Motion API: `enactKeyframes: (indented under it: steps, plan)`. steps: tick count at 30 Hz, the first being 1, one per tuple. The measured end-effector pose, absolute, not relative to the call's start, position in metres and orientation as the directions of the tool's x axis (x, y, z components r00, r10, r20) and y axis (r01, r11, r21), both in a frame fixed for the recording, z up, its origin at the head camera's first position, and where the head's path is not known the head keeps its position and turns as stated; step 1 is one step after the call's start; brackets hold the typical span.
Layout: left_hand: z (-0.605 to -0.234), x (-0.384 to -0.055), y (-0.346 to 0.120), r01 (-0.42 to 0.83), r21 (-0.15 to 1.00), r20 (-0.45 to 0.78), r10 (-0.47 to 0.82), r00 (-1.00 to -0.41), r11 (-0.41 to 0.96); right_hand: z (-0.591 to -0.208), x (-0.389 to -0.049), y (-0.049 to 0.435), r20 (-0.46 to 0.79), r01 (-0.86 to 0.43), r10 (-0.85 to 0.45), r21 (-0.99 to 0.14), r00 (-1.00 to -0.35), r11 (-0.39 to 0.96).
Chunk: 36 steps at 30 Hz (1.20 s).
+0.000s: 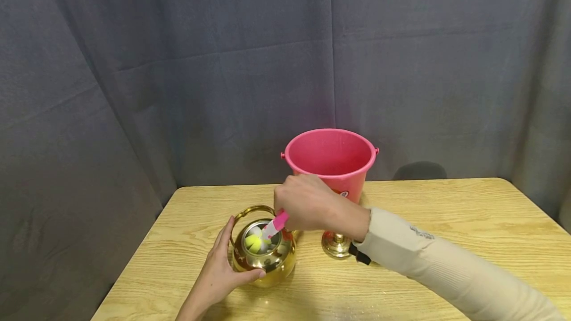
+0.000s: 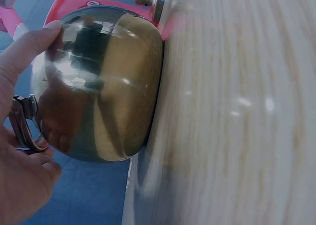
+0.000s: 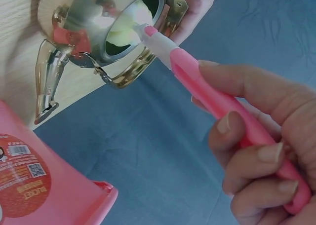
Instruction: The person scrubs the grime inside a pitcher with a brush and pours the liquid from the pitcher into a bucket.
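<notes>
Head cam's got the right hand (image 1: 308,202) gripping a pink-handled scrubber (image 1: 273,228), fluffy end in the gold kettle (image 1: 269,262), left hand (image 1: 220,269) clasping its side

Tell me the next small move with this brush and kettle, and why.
I'd probably push the brush a little deeper with the right hand: its yellow-and-white head sits in the open top of the kettle, which the left hand holds.

One each: kettle (image 1: 269,265), brush (image 3: 210,94), bucket (image 1: 357,182), lid (image 1: 333,248), table (image 1: 468,212). Two hands (image 1: 218,274) (image 1: 308,202).
</notes>
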State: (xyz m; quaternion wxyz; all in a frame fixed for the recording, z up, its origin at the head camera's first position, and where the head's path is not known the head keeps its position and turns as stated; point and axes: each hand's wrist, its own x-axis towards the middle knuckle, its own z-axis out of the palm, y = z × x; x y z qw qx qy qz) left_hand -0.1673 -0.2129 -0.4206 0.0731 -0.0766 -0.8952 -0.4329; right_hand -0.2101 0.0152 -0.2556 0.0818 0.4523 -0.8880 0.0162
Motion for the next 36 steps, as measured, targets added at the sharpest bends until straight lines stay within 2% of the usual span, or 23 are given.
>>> enactKeyframes:
  steps: [9, 36]
  plan:
    - [-0.421, -0.167, -0.213, 0.2, 0.763, 0.197, 0.073, -0.978, 0.614, -0.261, -0.215, 0.023, 0.165, -0.832, -0.819, -0.018, -0.549, 0.554]
    - [-0.42, -0.166, -0.212, 0.204, 0.754, 0.209, 0.066, -0.976, 0.625, -0.269, -0.228, 0.044, 0.142, -0.839, -0.829, -0.165, -0.541, 0.519]
